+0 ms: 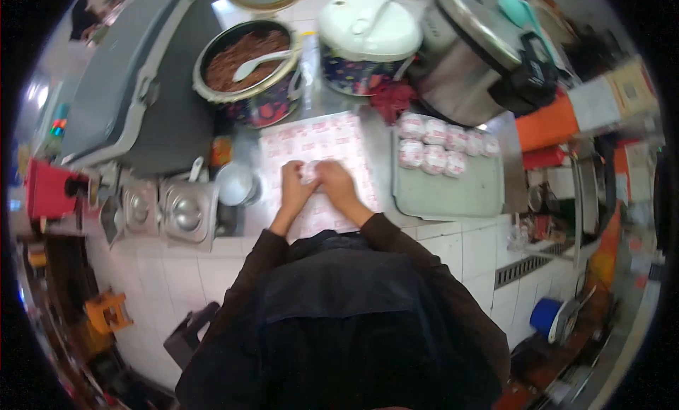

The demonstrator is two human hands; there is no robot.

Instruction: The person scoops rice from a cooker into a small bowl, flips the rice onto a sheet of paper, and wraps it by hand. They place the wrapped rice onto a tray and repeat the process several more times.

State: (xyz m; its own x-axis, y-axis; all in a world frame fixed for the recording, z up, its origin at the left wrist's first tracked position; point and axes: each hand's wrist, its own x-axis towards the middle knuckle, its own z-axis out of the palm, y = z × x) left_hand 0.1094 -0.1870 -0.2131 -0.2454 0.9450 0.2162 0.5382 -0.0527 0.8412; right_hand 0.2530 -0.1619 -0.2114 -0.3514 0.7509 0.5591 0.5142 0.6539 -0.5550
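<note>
My left hand (294,187) and my right hand (335,183) meet over a stack of red-and-white printed wrapping sheets (318,145) on the counter. Between them they grip a small bundle wrapped in the same paper (309,171), fingers closed around it. Several finished wrapped bundles (438,145) lie in rows at the far end of a grey-green tray (453,194) to my right. Behind the sheets stands an open pot of dark shredded filling (244,56) with a white spoon (258,63) in it.
A closed white rice cooker (368,35) and a large steel cooker (481,63) stand at the back. Lidded steel containers (185,213) and a small steel cup (235,183) sit to my left. A white tiled counter front drops below my arms.
</note>
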